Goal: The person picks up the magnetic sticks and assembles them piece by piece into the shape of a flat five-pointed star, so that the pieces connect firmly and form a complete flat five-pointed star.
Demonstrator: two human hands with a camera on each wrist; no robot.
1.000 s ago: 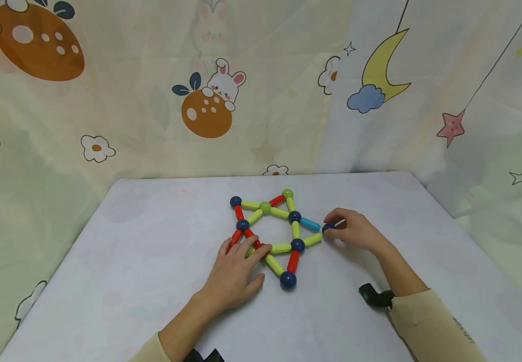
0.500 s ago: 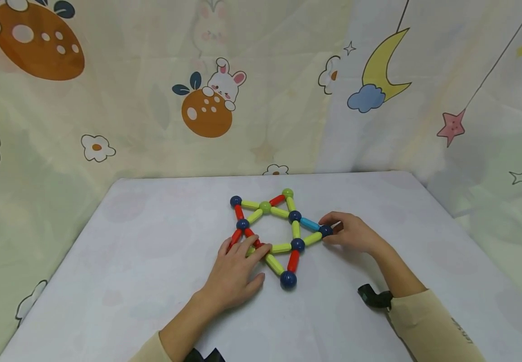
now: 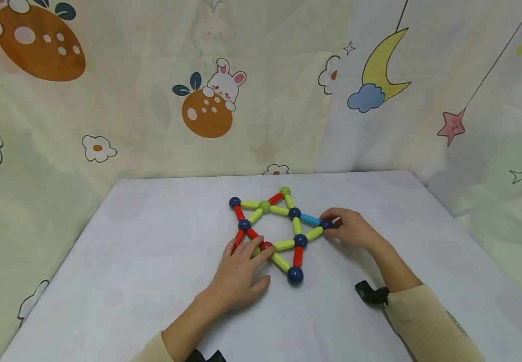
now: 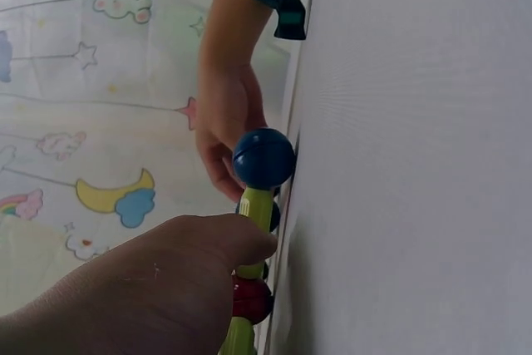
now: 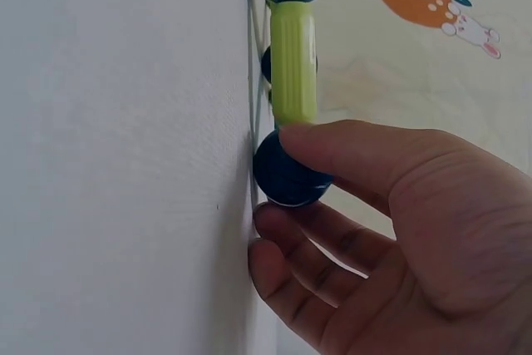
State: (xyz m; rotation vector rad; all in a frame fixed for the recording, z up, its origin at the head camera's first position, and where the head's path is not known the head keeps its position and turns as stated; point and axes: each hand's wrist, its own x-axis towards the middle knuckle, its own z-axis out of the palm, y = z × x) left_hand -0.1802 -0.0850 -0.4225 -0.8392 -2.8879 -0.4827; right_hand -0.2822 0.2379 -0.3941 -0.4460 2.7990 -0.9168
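A star-like frame of magnetic rods and balls lies on the table, with lime, red and blue rods between dark blue, green and red balls. My right hand (image 3: 350, 229) pinches the dark blue ball (image 3: 326, 224) at its right tip, where a blue rod (image 3: 309, 219) and a lime rod (image 3: 314, 233) meet. In the right wrist view, the thumb presses that dark blue ball (image 5: 287, 174) from above and fingers curl below. My left hand (image 3: 237, 279) rests with spread fingers on the frame's near left part, by the red ball (image 3: 266, 246), covering some rods.
The white table (image 3: 152, 281) has its far edge against a cartoon-printed cloth backdrop (image 3: 143, 90). Dark straps show near both sleeves, one being the black strap (image 3: 371, 293) by the right cuff.
My right hand brought the dark blue ball left onto the ends of the blue and lime rods. Since then the frame has turned slightly, its front ball shifting right and away from me.
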